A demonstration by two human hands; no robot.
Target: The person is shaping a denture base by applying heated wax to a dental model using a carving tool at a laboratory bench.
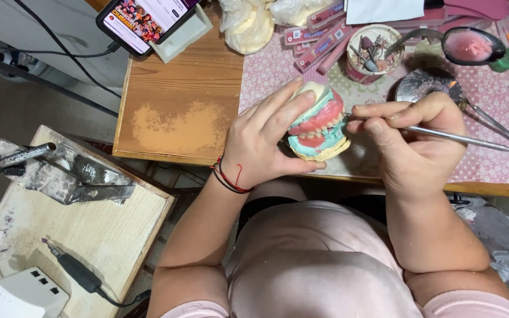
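Fig.: L hand [261, 144] grips denture model [319, 122] w/ fingers wrapped over top, thumb under base, held above table edge [175, 158]. R hand [410, 138] pinches thin metal carving tool [460, 137] pen-style, tip at pink wax gum beside teeth. Model likely stiff, fairly heavy plaster, chips easily; wax soft, so hold by the base, not the teeth. Burr cup [374, 52] beyond the grip.

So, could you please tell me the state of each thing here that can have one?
denture model: held, teeth closed together
left hand: gripping the model
right hand: holding the tool
metal tool: tip at the teeth
phone: screen lit
rubber bowl: holds pink material
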